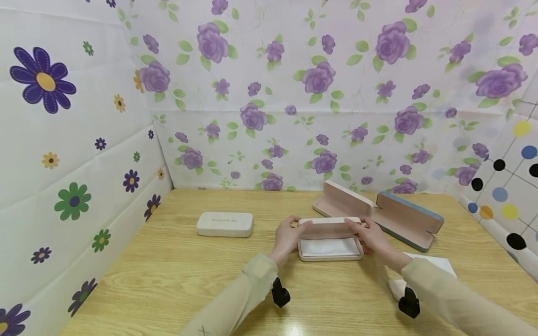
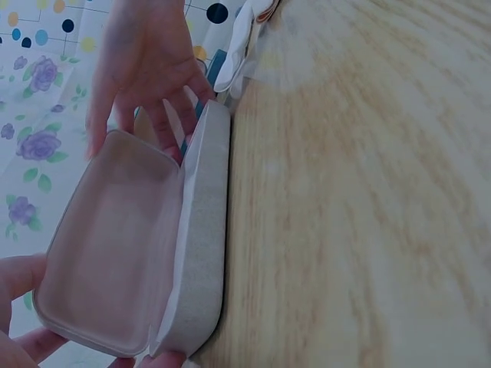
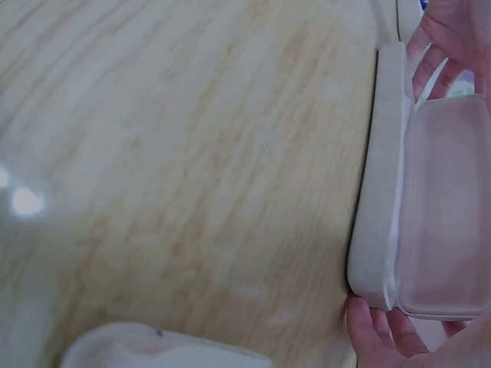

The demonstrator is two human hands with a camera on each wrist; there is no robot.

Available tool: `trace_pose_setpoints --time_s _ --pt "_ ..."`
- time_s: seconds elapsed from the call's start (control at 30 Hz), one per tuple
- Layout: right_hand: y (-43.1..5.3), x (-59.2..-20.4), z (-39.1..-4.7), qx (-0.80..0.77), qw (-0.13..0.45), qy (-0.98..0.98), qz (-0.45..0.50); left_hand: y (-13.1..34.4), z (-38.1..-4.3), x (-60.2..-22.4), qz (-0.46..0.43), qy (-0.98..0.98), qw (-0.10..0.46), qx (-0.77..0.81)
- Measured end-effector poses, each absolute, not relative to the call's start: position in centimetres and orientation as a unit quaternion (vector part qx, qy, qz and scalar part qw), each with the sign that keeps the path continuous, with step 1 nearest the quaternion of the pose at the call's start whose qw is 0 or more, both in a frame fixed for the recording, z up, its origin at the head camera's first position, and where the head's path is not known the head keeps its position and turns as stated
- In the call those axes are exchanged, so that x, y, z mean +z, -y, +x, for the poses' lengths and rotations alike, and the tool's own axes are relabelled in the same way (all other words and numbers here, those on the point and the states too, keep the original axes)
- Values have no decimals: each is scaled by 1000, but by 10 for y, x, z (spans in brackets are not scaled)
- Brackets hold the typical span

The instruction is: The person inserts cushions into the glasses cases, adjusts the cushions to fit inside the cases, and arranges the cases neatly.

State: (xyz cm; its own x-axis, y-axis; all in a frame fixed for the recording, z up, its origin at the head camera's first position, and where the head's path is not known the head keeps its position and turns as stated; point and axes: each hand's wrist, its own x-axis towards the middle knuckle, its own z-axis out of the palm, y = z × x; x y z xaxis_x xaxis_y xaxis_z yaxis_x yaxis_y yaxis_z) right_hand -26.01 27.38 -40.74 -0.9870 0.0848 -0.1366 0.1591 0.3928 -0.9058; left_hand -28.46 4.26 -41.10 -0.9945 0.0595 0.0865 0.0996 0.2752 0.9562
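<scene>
An open cream glasses case (image 1: 329, 259) with a pale pink lining rests on the table in front of me, its lid raised. Inside its base lies a folded white cloth (image 1: 328, 247). My left hand (image 1: 287, 238) grips the case's left end, thumb on the lid's top edge and fingers around the side. At the opposite end, my right hand (image 1: 371, 235) holds it the same way. The left wrist view shows the pink inside of the lid (image 2: 111, 238) between both hands. In the right wrist view, right-hand fingers (image 3: 376, 330) curl under the case's near end.
To the left sits a closed white glasses case (image 1: 224, 225) with dark lettering. Behind the right hand stand an open pink-lined case (image 1: 344, 198) and an open blue case (image 1: 409, 219). White sheets or cloths (image 1: 437, 263) lie partly beneath the right forearm. Patterned walls enclose the wooden table (image 1: 168, 280).
</scene>
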Motion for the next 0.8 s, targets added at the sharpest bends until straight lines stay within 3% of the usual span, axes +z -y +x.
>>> trace_pose_setpoints --time_s 0.8 --pt "-278 -402 -263 -606 74 -787 83 -32 -297 -406 -6 754 -103 -649"
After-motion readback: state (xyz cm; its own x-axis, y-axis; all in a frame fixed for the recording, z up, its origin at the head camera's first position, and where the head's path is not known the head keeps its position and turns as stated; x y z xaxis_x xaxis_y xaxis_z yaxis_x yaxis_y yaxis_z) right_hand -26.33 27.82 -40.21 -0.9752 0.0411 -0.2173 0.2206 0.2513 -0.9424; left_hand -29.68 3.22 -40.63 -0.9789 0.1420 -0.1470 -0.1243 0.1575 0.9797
